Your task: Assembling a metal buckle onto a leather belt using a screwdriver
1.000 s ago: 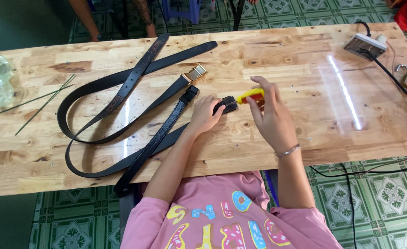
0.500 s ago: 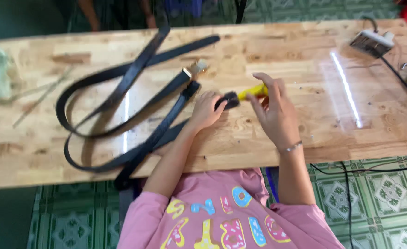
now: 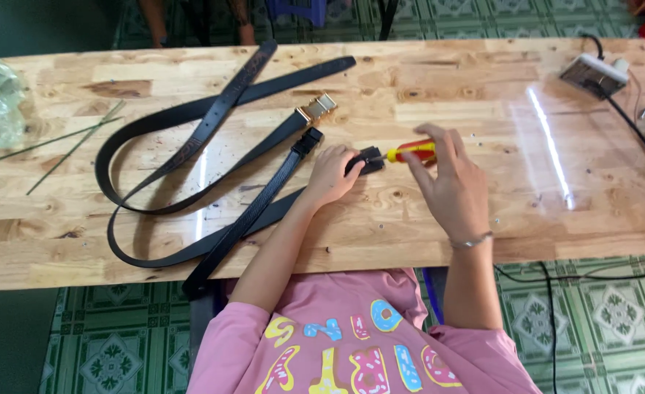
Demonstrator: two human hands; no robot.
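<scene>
Belt buckle (image 3: 370, 159), black, lies on the wooden worktop (image 3: 424, 233) near its middle, pinned under the left hand (image 3: 331, 174), whose grip is closed over the belt end. Head view: the right hand (image 3: 446, 182) grips a red-and-yellow screwdriver (image 3: 410, 152), tip at the buckle. Risk: the tip may slip off, since the buckle is only hand-held, and jab the fingers.

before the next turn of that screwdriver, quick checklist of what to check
1. Left hand pins the black buckle end to the wooden table: ok.
2. Right hand grips the red and yellow screwdriver: ok.
3. Tip seated in a screw: cannot tell, too small.
4. Loose black belts and gold buckle lie away from the tool: ok.
5. Power strip and cable away from both hands: ok.
</scene>
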